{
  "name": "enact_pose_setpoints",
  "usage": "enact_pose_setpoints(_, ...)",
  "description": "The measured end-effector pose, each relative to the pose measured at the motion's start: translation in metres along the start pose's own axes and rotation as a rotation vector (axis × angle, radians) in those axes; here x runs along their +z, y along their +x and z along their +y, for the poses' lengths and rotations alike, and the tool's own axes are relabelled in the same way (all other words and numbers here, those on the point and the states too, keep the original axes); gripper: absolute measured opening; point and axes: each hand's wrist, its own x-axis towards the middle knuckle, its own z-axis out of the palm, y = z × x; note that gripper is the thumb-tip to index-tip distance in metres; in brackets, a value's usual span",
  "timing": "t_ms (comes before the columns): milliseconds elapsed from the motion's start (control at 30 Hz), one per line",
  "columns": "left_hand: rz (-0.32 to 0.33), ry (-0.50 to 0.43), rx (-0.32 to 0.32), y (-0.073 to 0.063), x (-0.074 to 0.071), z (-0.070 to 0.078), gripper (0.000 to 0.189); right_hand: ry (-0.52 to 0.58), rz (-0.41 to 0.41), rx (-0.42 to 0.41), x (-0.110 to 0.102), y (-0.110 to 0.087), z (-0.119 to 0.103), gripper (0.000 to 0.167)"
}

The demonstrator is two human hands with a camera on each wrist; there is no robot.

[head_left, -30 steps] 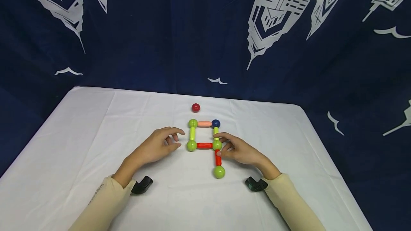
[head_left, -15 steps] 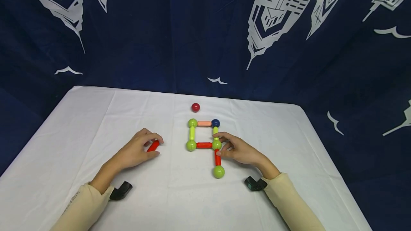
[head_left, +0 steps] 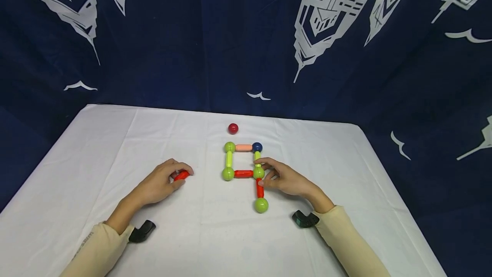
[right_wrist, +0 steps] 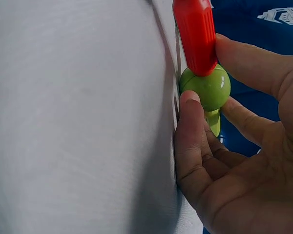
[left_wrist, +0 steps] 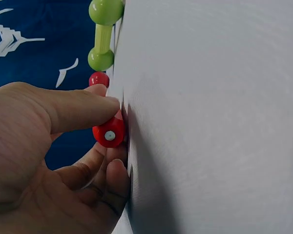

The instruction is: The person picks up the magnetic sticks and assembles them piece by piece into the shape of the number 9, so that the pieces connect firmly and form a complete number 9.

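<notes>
Thumb and fingers of my left hand (head_left: pixel 159 185) pinch a red magnetic rod (head_left: pixel 181 175) low at the tablecloth, left of the built shape. In the left wrist view a small silvery disc shows on the end of this red rod (left_wrist: pixel 109 134). My right hand (head_left: pixel 287 178) holds the green ball (right_wrist: pixel 212 90) at the shape's near right corner, its thumb against a red rod (right_wrist: pixel 195 36). The shape is a square of rods and balls, with a pink rod (head_left: pixel 244 147) and a blue ball (head_left: pixel 257 147) on its far side. A tail ends in a green ball (head_left: pixel 261 205).
A loose red ball (head_left: pixel 232 128) lies beyond the square. The white-covered table (head_left: pixel 215 243) ends at a dark blue printed curtain (head_left: pixel 173 54) behind. A black device (head_left: pixel 142 231) sits at the left wrist, another (head_left: pixel 305 219) at the right.
My left hand has drawn back leftward from beside the square. A red rod came into view at its fingers and now lies more crosswise between them. My right hand stays at the corner.
</notes>
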Motion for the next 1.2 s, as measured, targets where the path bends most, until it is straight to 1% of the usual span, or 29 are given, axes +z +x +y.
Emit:
enact_pose_setpoints(133, 0.004, -0.032, 0.023, -0.001, 0.002, 0.003, 0.033, 0.006, -0.004, 0.0, 0.001, 0.0, 0.0, 0.06)
enact_pose_setpoints(200, -0.012, -0.055, 0.027, -0.002, 0.004, 0.006, 0.033, 0.005, -0.002, 0.003, 0.002, 0.0, 0.001, 0.06)
enact_pose_setpoints(400, -0.09, -0.119, 0.042, 0.0, 0.015, 0.017, 0.029, 0.007, 0.0, 0.007, 0.003, 0.0, 0.004, 0.06)
enact_pose_setpoints(567, -0.158, -0.184, 0.066, 0.006, 0.026, 0.031, 0.025, 0.005, 0.002, 0.025, 0.003, 0.0, 0.006, 0.06)
enact_pose_setpoints(733, -0.207, -0.195, 0.065, 0.011, 0.034, 0.046, 0.023, 0.002, 0.009, 0.043, 0.003, 0.0, 0.004, 0.061)
enact_pose_setpoints(867, -0.224, -0.2, 0.075, 0.015, 0.041, 0.056, 0.023, 0.004, 0.01, 0.047, 0.002, 0.001, 0.004, 0.061)
enact_pose_setpoints(967, -0.233, -0.213, 0.088, 0.018, 0.046, 0.062, 0.024, 0.0, 0.008, 0.038, 0.002, 0.001, 0.004, 0.06)
enact_pose_setpoints(1200, -0.295, -0.266, 0.107, 0.023, 0.06, 0.073, 0.024, 0.003, 0.012, 0.005, 0.001, 0.001, 0.004, 0.059)
